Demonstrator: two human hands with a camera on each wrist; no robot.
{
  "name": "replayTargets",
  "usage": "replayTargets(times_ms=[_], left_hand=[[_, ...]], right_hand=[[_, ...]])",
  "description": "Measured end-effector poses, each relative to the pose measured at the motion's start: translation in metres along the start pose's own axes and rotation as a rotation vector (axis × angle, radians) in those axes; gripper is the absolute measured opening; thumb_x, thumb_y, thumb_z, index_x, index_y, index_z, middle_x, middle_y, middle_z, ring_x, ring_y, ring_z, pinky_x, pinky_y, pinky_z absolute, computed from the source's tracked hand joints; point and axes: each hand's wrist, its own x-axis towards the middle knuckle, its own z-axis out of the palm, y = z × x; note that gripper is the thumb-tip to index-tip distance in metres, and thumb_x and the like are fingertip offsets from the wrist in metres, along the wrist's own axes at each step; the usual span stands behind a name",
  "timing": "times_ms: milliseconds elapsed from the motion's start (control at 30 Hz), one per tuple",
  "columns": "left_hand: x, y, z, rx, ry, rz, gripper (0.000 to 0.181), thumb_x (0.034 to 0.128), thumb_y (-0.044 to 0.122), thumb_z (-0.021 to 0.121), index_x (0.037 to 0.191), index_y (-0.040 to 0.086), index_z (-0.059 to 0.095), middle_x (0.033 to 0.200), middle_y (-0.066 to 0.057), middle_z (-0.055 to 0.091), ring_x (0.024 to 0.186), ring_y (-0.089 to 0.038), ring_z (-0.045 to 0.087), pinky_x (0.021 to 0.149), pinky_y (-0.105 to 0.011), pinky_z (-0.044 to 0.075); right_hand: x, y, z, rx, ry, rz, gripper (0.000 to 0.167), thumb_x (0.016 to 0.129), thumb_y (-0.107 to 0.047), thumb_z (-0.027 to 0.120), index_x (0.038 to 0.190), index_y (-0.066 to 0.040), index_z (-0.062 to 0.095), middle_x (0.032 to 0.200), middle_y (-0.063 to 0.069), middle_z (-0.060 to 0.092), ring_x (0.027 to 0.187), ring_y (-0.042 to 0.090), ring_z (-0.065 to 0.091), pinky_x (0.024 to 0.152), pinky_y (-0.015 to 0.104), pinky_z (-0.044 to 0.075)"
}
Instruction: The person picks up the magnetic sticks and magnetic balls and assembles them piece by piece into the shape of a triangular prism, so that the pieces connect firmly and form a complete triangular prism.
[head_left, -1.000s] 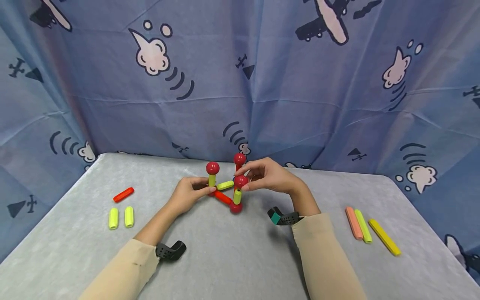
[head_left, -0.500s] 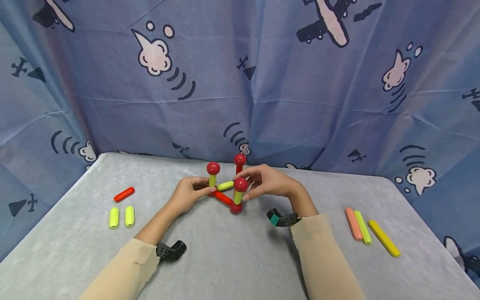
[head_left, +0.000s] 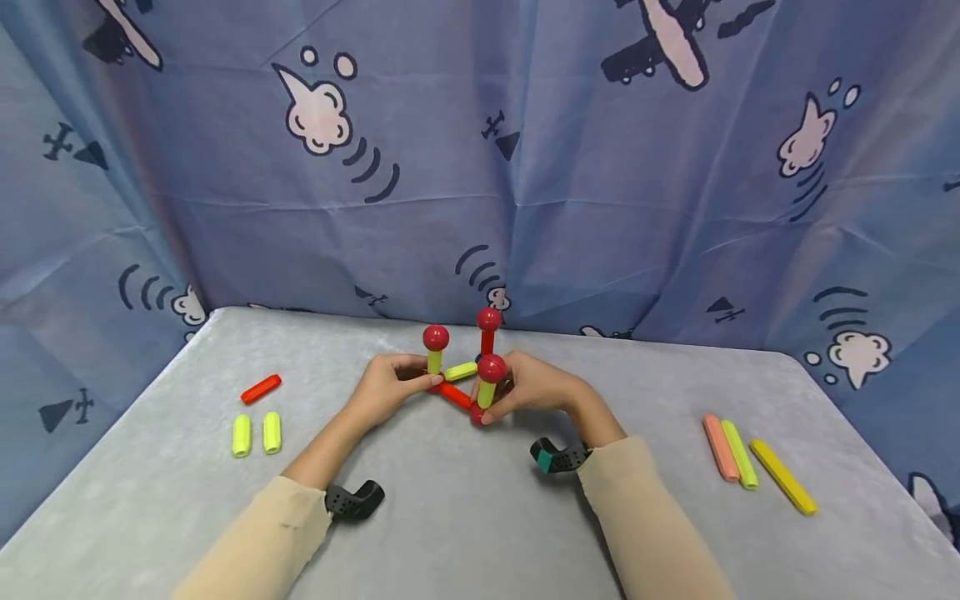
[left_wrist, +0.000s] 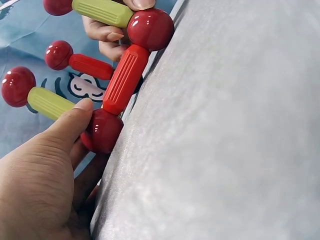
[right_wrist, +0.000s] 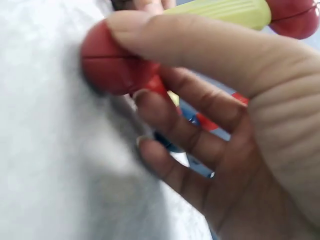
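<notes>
A toy frame of magnetic rods and balls stands mid-table. My left hand (head_left: pixel 382 387) grips its left base ball (left_wrist: pixel 102 131), thumb across the ball and the foot of an upright lime rod (left_wrist: pixel 47 103). My right hand (head_left: pixel 540 383) pinches the front base ball (right_wrist: pixel 115 60), the thumb on top and fingers curled behind. A red rod (left_wrist: pixel 125 80) joins these two balls. From the front ball rises a lime rod (head_left: pixel 487 395) topped by a red ball (head_left: pixel 491 368). Behind, a red rod (head_left: pixel 487 342) carries another red ball (head_left: pixel 489 318). The rear base, dark blue, is mostly hidden.
On the left lie a short red rod (head_left: pixel 261 389) and two lime rods, one a lime rod (head_left: pixel 272 432). To the right are an orange rod (head_left: pixel 721 447), a longer lime rod (head_left: pixel 739 454) and a yellow rod (head_left: pixel 783 477). A patterned curtain (head_left: pixel 420 167) hangs behind the table.
My right hand has moved down from the upper ball of the front upright to its base ball. The lime rod there now stands seated on the base ball. My left hand keeps its grip.
</notes>
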Motion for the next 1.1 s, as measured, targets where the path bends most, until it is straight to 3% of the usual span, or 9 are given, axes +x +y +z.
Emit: replayTargets(times_ms=[300,467,667,833,1100], left_hand=[[0.005,0.006,0.002,0.037,-0.021,0.057,0.032,0.0841,0.026,0.083,0.11,0.009,0.076,0.104,-0.007,0.077,0.091,-0.017,0.068,0.084,-0.032,0.057],[0.003,0.005,0.001,0.034,-0.019,0.057,0.026,0.0833,0.025,0.084,0.103,0.01,0.076,0.097,-0.006,0.076,0.085,-0.016,0.065,0.078,-0.027,0.055],[0.002,0.005,0.0,0.003,-0.024,0.041,0.021,0.0821,0.025,0.085,0.096,0.011,0.075,0.093,-0.005,0.074,0.083,-0.017,0.065,0.076,-0.027,0.055],[0.002,0.003,-0.001,0.003,-0.022,0.049,0.02,0.0821,0.024,0.085,0.095,0.012,0.075,0.092,-0.005,0.074,0.083,-0.017,0.064,0.077,-0.029,0.054],[-0.002,0.002,0.002,0.015,-0.042,0.069,0.022,0.0826,0.024,0.085,0.098,0.011,0.076,0.093,-0.005,0.074,0.083,-0.016,0.064,0.077,-0.029,0.055]], right_hand=[[-0.017,0.004,-0.004,0.024,0.175,0.08,0.025,0.082,-0.007,0.081,0.106,-0.008,0.075,0.114,0.009,0.073,0.104,0.02,0.064,0.093,0.034,0.055],[-0.02,0.009,0.012,0.004,0.314,0.028,0.021,0.085,-0.01,0.079,0.106,-0.006,0.075,0.111,0.01,0.074,0.101,0.019,0.065,0.089,0.032,0.056],[-0.024,0.017,0.035,0.011,0.474,0.02,0.024,0.093,-0.018,0.073,0.116,-0.009,0.072,0.121,0.009,0.072,0.098,0.018,0.061,0.083,0.028,0.053],[-0.023,0.017,0.042,-0.059,0.5,0.006,0.031,0.095,-0.02,0.071,0.125,-0.015,0.071,0.117,0.004,0.069,0.094,0.019,0.055,0.077,0.028,0.047],[-0.026,0.022,0.05,-0.08,0.53,-0.005,0.028,0.092,-0.019,0.075,0.119,-0.015,0.073,0.111,0.002,0.068,0.09,0.019,0.053,0.074,0.026,0.045]])
